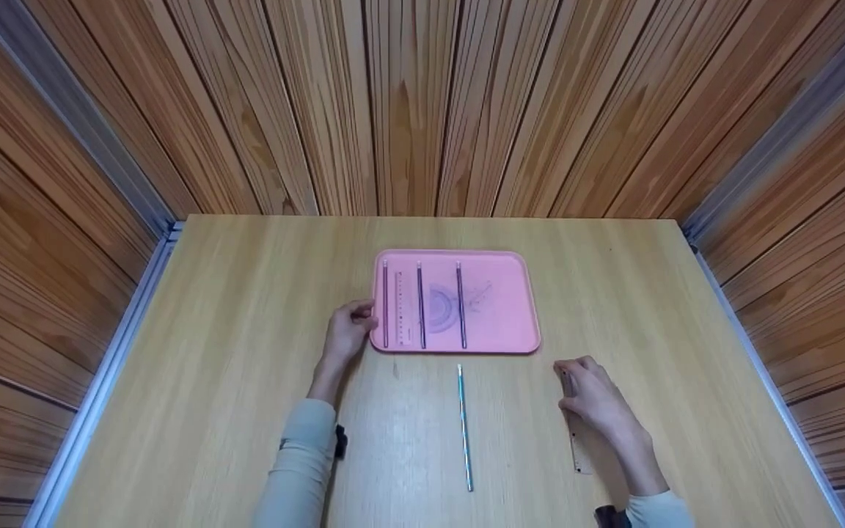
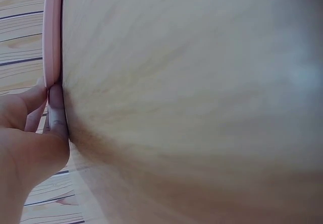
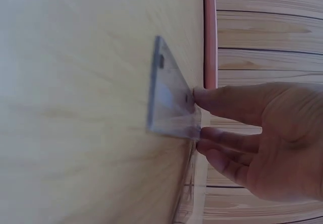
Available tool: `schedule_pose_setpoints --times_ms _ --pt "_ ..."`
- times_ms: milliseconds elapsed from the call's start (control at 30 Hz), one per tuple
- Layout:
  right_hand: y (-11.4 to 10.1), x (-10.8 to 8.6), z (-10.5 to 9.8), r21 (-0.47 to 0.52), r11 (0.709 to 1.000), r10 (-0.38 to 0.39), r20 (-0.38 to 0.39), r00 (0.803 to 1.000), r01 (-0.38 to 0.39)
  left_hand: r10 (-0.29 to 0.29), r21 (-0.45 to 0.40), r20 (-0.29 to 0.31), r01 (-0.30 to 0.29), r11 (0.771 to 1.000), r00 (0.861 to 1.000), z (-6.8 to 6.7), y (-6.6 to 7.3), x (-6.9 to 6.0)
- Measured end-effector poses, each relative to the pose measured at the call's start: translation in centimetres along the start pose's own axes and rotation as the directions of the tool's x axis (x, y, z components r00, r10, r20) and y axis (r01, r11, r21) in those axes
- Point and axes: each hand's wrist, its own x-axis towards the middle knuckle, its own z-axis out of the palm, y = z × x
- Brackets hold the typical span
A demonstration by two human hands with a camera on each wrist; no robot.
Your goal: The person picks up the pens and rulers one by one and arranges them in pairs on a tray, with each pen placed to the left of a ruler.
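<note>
My left hand (image 1: pixel 347 334) is at the left edge of a pink tray (image 1: pixel 510 319), its thumb and fingers pinching the rim; the left wrist view shows the fingertips at the tray's end (image 2: pixel 52 37). Three dark pencils and a clear ruler (image 1: pixel 403 312) lie upright in the tray, with a bluish protractor (image 1: pixel 443 308) between two pencils. To the right of the tray, my right hand (image 1: pixel 598 396) pinches a second clear ruler (image 1: pixel 576 451) between thumb and fingers. In the right wrist view this ruler (image 3: pixel 169 100) is tilted, one end jutting toward the camera.
A shiny teal pencil (image 1: pixel 465 433) lies on the light wooden table (image 1: pixel 246 279) in front of the tray, between my forearms. Wood-plank walls (image 1: pixel 408 110) stand at the back and both sides, with grey metal strips along the corners.
</note>
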Motion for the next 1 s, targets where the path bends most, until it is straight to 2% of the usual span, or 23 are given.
schedule_pose_setpoints --times_ms 200,400,567,633,867,1000 --pt "0.4 1.0 -0.5 0.059 0.998 0.019 0.073 0.997 -0.024 -0.01 0.012 0.002 0.01 1.0 1.0 -0.1 0.1 0.0" --pt "0.8 1.2 -0.6 0.127 0.99 0.051 0.122 0.991 -0.066 -0.001 0.009 -0.001 0.001 1.0 1.0 0.0 0.0 -0.1" --pt "1.0 1.2 -0.6 0.2 0.975 0.07 0.119 0.99 -0.093 -0.016 0.012 0.005 0.016 1.0 1.0 0.0 0.2 -0.1" --pt "1.0 1.2 -0.6 0.199 0.975 0.075 0.112 0.991 -0.096 -0.025 0.011 0.006 0.025 1.0 1.0 0.0 0.2 0.0" --pt "1.1 1.3 -0.4 0.179 0.982 0.048 0.095 0.994 -0.064 0.009 0.002 -0.01 -0.009 1.0 1.0 0.1 0.0 0.0" --pt "1.0 1.4 -0.4 0.189 0.98 0.044 0.082 0.996 -0.059 -0.017 -0.006 0.001 0.017 1.0 1.0 0.0 0.1 0.0"
